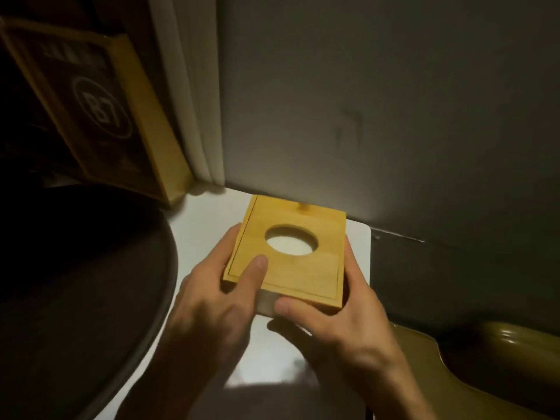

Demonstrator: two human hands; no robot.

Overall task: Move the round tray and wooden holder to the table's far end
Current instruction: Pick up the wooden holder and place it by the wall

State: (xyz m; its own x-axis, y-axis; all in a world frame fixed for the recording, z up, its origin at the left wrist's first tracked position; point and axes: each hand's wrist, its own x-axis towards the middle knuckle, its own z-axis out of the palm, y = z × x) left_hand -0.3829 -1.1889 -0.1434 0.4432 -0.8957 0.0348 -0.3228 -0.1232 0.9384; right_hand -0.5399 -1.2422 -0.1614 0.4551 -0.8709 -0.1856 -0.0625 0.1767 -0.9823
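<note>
Both hands, left hand (212,301) and right hand (339,325), each grip closed on the wooden holder (291,256) at the white tabletop (209,225) far end, the dark round tray (75,298) just left

There is only one view, from a camera on the person's head. It looks forward and down, very close to the white table top (209,225), right over the far end where the table meets the dark grey wall (378,101). The wide lens bends the edges, and the left side of the picture is very dark
</note>
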